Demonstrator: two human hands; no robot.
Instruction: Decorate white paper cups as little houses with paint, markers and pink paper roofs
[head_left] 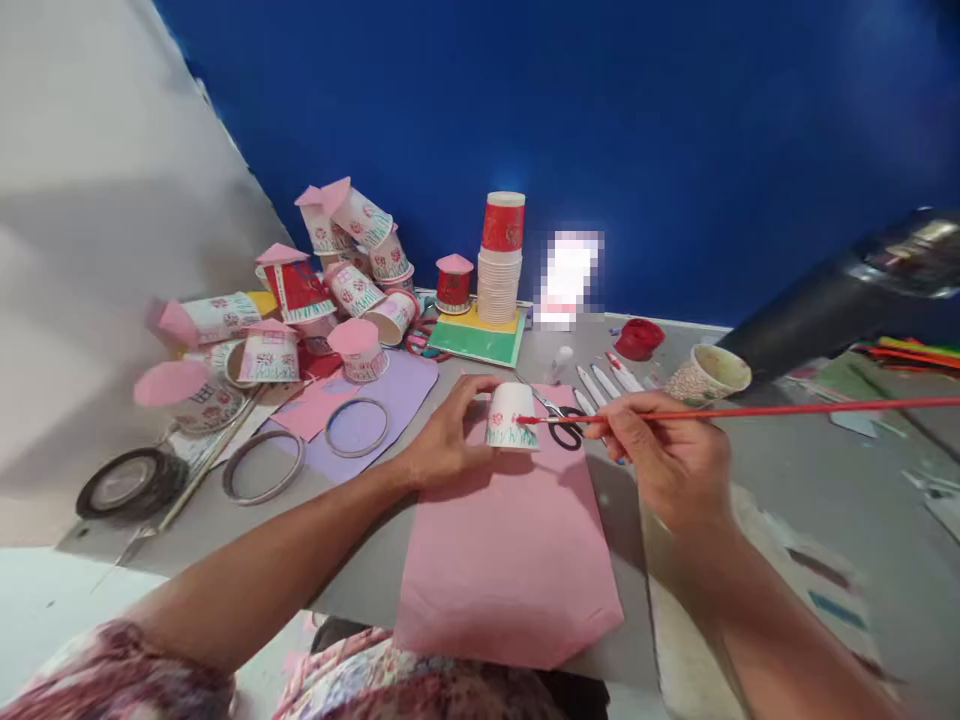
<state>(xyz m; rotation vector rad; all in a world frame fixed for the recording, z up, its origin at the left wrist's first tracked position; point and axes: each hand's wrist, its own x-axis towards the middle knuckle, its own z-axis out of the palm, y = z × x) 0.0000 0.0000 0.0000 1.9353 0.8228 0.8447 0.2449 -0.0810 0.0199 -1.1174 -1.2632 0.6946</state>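
While holding white cup in left hand and brush in right hand, is perhaps risking smears if letting cup slip.

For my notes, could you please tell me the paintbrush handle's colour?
The paintbrush handle is red, seen best in the head view.

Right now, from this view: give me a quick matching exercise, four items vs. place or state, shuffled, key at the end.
Column one
1. Brush
2. Cup stack
3. Scissors
4. Left hand

Column two
A. Black-handled
B. In the right hand
C. Gripping a white cup
D. Standing on the green-and-yellow pad

Pairs: 1-B, 2-D, 3-A, 4-C
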